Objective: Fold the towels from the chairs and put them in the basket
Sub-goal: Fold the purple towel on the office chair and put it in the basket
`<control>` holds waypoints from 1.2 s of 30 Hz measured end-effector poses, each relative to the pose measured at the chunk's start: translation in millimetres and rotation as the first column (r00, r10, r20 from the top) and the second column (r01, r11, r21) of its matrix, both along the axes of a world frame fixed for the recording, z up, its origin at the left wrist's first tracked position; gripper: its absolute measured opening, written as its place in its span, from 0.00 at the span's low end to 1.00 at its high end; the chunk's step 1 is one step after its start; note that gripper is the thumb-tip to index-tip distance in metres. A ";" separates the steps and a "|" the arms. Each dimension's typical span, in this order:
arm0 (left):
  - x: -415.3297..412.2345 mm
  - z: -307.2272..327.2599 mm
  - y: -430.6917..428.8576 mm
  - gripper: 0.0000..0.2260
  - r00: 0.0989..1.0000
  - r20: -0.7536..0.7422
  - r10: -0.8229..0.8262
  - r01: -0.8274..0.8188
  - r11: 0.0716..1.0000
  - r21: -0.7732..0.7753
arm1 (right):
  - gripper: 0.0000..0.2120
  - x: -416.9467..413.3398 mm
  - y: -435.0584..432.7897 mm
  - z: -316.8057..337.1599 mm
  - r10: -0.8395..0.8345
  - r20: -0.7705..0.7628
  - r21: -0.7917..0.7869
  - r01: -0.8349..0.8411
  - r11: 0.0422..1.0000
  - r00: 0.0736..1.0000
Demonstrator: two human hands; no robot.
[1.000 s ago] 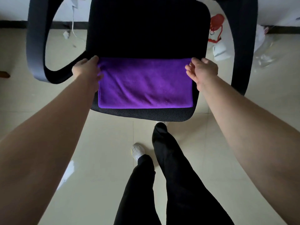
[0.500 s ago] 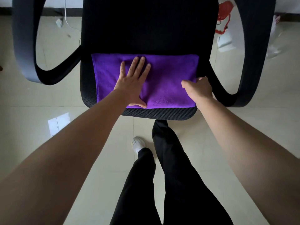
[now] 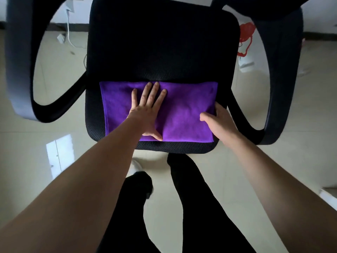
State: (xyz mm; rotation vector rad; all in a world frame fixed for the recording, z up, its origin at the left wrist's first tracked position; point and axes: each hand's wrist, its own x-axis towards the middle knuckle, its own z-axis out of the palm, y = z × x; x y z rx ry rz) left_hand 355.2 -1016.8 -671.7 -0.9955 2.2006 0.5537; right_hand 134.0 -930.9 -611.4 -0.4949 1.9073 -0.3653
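Note:
A purple towel, folded into a wide rectangle, lies on the front half of a black mesh chair seat. My left hand rests flat on the towel's middle with fingers spread, palm down. My right hand is at the towel's right edge, thumb on top and fingers curled around that edge, gripping it. No basket is in view.
The chair's two dark armrests curve out on either side of the seat. A red and white bag and a white cable lie on the tiled floor behind. My legs in black trousers stand right before the seat.
Both hands left the towel's far corners. The left moved to the middle and lies flat; the right came down to the right edge and took hold of it.

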 end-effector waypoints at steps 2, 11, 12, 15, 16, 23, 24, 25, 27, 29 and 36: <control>0.0 0.2 -2.7 0.75 1.000 -0.019 -0.004 0.005 1.000 0.022 | 0.09 2.1 -2.0 5.8 0.011 0.009 -0.013 -0.011 1.000 1.000; 78.0 46.9 -3.1 0.39 0.799 -0.578 0.169 -0.265 0.960 -0.086 | 0.09 66.5 -19.4 60.4 -0.063 -0.124 -0.210 0.036 0.977 0.990; 96.7 48.3 1.7 0.32 0.712 -0.637 0.295 -0.414 0.909 -0.041 | 0.10 79.4 -22.2 65.7 -0.051 -0.152 -0.244 0.012 0.970 0.987; 143.7 63.3 -1.2 0.20 0.190 -0.401 0.896 -0.793 0.381 0.475 | 0.16 136.6 -38.2 68.6 0.015 -0.213 -0.287 -0.077 0.955 0.977; 155.1 64.9 -4.2 0.15 -0.039 -0.190 0.981 -0.786 0.087 0.612 | 0.19 159.3 -45.2 62.2 0.043 -0.226 -0.284 -0.107 0.953 0.973; 197.5 59.3 -13.8 0.09 -0.341 0.139 0.930 -0.671 -0.344 0.657 | 0.49 267.6 -61.0 -15.5 0.539 -0.107 -0.016 -0.543 0.839 0.836; 197.2 58.5 -14.8 0.09 -0.327 0.135 0.935 -0.683 -0.332 0.650 | 0.49 266.7 -60.0 -16.9 0.531 -0.101 -0.026 -0.535 0.844 0.842; 194.9 58.6 -14.6 0.10 -0.314 0.128 0.941 -0.693 -0.319 0.646 | 0.47 261.8 -56.7 -13.5 0.484 -0.068 -0.060 -0.487 0.871 0.873; 189.5 59.6 -15.5 0.09 -0.276 0.089 0.957 -0.736 -0.270 0.621 | 0.38 244.4 -46.1 -6.3 0.336 0.009 -0.122 -0.333 0.935 0.942; 182.1 59.6 -14.7 0.08 -0.230 0.054 0.972 -0.778 -0.217 0.590 | 0.27 218.8 -32.3 3.5 0.226 -0.041 -0.163 -0.229 0.960 0.973; 146.0 49.5 -11.0 0.08 -0.208 0.008 0.978 -0.822 -0.180 0.541 | 0.16 131.8 -9.5 -7.7 -0.312 -0.096 -0.107 0.301 0.947 0.945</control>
